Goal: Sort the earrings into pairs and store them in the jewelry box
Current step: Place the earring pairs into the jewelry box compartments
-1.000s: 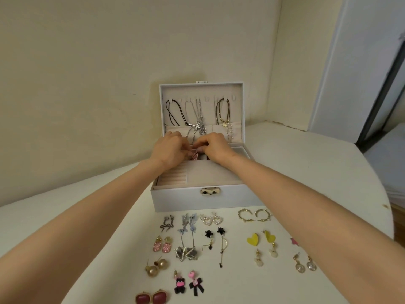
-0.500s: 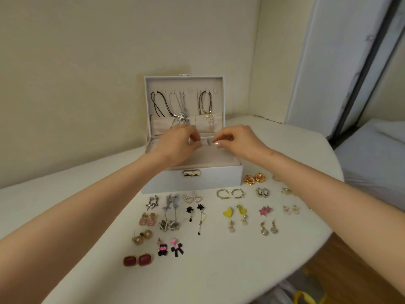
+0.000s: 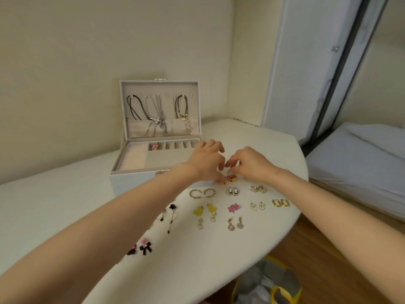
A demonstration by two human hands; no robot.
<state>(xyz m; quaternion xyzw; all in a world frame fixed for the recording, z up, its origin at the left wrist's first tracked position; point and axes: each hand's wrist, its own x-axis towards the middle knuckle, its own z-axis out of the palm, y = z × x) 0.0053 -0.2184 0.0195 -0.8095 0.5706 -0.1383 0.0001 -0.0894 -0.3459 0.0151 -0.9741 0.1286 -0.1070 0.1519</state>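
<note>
Table (image 3: 65, 205): apparently two gold earrings (image 3: 231, 178).

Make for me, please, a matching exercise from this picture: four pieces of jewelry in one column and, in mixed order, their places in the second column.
Column 1
1. necklaces
2. round gold earrings
3. rectangular gold earrings
4. pink star earrings

Column 2
A. on the table, near its right edge
B. directly right of the yellow heart earrings
C. hanging in the open lid of the jewelry box
D. at the fingertips of the left hand and right hand

Pairs: 1-C, 2-D, 3-A, 4-B
</note>
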